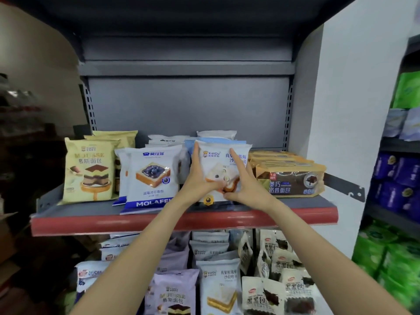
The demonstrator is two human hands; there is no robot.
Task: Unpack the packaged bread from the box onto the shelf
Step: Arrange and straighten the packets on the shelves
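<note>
A white XianDu bread pack (213,155) stands upright on the grey shelf with the red front lip (136,220), in front of several similar packs. My left hand (200,176) presses flat on its left side, fingers pointing up. From the right, my right hand (243,180) touches the same pack with fingers spread across its front. Both hands rest on the pack's face. No box is in view.
A yellow mousse bread pack (87,169) and a Molafei blueberry toast pack (152,176) stand to the left; flat chocolate bread packs (291,180) lie to the right. The lower shelf (218,276) holds several more packs. A white pillar (354,110) bounds the right side.
</note>
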